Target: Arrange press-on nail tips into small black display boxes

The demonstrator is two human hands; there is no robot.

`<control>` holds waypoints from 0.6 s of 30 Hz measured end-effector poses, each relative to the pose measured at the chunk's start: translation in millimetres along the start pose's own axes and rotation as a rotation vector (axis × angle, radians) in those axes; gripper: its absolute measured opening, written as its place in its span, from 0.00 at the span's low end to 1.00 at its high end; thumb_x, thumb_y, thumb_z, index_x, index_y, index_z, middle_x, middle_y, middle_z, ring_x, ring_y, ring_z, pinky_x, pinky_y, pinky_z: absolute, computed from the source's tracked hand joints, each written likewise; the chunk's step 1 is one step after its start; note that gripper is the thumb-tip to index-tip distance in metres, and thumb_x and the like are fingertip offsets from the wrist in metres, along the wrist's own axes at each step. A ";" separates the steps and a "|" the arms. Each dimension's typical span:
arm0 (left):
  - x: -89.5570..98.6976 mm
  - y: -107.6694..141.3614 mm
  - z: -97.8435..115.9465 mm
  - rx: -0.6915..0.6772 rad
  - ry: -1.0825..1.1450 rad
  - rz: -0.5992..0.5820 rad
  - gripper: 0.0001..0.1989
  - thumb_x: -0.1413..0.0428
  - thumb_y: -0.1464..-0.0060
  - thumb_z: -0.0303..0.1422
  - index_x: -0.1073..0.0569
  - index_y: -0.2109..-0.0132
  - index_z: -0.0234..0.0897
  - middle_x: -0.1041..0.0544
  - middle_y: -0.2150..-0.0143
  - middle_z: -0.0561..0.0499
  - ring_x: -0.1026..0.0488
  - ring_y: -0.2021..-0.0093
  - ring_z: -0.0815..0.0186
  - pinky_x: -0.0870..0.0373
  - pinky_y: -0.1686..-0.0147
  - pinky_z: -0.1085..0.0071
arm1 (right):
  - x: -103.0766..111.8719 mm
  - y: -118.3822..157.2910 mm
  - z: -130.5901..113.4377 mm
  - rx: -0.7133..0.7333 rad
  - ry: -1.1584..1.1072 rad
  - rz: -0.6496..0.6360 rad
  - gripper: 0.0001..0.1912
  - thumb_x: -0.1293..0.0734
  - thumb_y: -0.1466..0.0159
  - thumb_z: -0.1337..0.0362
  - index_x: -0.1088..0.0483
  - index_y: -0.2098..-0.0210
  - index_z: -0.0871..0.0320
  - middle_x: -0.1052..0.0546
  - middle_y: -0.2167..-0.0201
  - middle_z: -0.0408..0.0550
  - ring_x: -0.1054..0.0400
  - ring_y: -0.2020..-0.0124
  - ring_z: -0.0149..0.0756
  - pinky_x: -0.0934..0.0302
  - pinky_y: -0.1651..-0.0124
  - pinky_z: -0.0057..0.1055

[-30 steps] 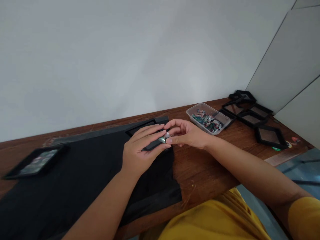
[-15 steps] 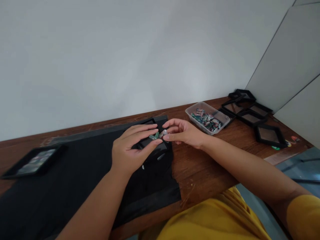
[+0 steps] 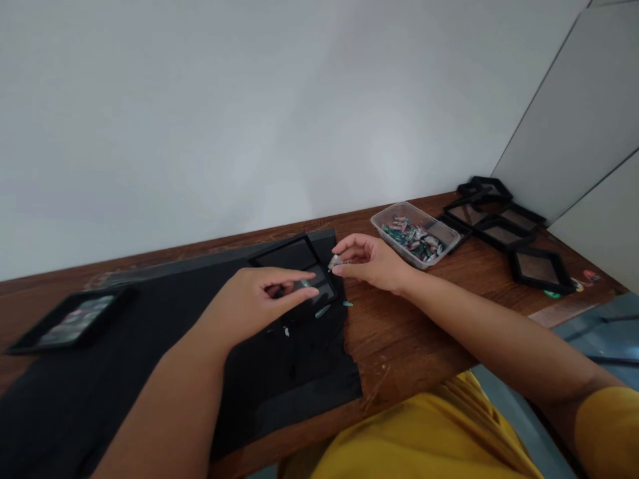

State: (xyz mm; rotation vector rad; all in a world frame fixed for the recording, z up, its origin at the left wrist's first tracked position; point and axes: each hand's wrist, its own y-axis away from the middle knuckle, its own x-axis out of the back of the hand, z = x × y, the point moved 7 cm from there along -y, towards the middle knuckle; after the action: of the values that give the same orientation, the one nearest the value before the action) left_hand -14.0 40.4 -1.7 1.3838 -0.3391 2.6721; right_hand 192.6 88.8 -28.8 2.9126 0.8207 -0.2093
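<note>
My left hand (image 3: 254,299) is over the black frame (image 3: 285,257), pinching a small, slim green piece (image 3: 305,283) between thumb and fingertips. Part of the frame is hidden beneath that hand. To its right, my right hand (image 3: 374,263) has its fingers closed around a small bunch of shiny pale pieces (image 3: 333,263). A greenish sliver (image 3: 322,311) lies just below the frame on the black cloth (image 3: 299,372). Another green sliver (image 3: 348,303) rests by the cloth's right edge, and a tiny white bit (image 3: 286,331) lies nearer me.
Behind my right hand stands a clear plastic tub (image 3: 379,225) of many shiny green, pink and pale pieces. Several black frames (image 3: 542,267) sit at the right end of the wooden table (image 3: 399,339). Another black frame (image 3: 22,342) with a patterned panel lies at the left.
My hands have moved apart. The left has lowered slightly and now pinches one green piece; the pale pieces stay in the right. A green sliver now shows by the cloth's edge.
</note>
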 end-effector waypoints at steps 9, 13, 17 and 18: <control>-10.0 -0.2 -39.8 0.144 -0.109 -0.096 0.21 0.36 0.43 0.59 0.08 0.53 0.55 0.18 0.75 0.51 0.26 0.77 0.59 0.36 0.77 0.65 | -5.0 2.5 -0.4 0.041 0.045 -0.031 0.16 0.18 0.41 0.72 0.25 0.60 0.54 0.20 0.66 0.37 0.25 0.65 0.28 0.29 0.53 0.31; -8.4 0.9 -48.8 0.187 -0.178 -0.087 0.22 0.36 0.44 0.59 0.09 0.50 0.56 0.18 0.74 0.51 0.26 0.78 0.58 0.36 0.77 0.63 | -4.5 2.3 0.2 0.061 0.105 -0.020 0.15 0.17 0.40 0.69 0.24 0.60 0.54 0.19 0.65 0.39 0.23 0.63 0.30 0.26 0.51 0.33; -7.7 1.4 -48.4 0.142 -0.191 -0.058 0.20 0.35 0.44 0.56 0.09 0.50 0.57 0.18 0.75 0.52 0.26 0.79 0.59 0.39 0.79 0.64 | -3.1 2.4 -1.2 0.071 0.194 -0.007 0.13 0.19 0.39 0.72 0.24 0.60 0.55 0.20 0.65 0.39 0.25 0.64 0.30 0.29 0.54 0.32; -7.6 1.7 -48.4 0.131 -0.185 -0.053 0.19 0.35 0.44 0.56 0.09 0.51 0.58 0.18 0.74 0.52 0.26 0.79 0.59 0.38 0.79 0.64 | -2.2 3.1 -2.9 0.079 0.245 0.006 0.12 0.20 0.38 0.73 0.24 0.60 0.55 0.20 0.64 0.40 0.26 0.65 0.30 0.30 0.54 0.31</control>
State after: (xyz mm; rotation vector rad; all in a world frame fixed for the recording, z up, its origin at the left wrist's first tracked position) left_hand -48.2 50.8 -35.2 1.6584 -0.1438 2.5710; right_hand 192.7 85.4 -25.4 3.0558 0.8546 0.1214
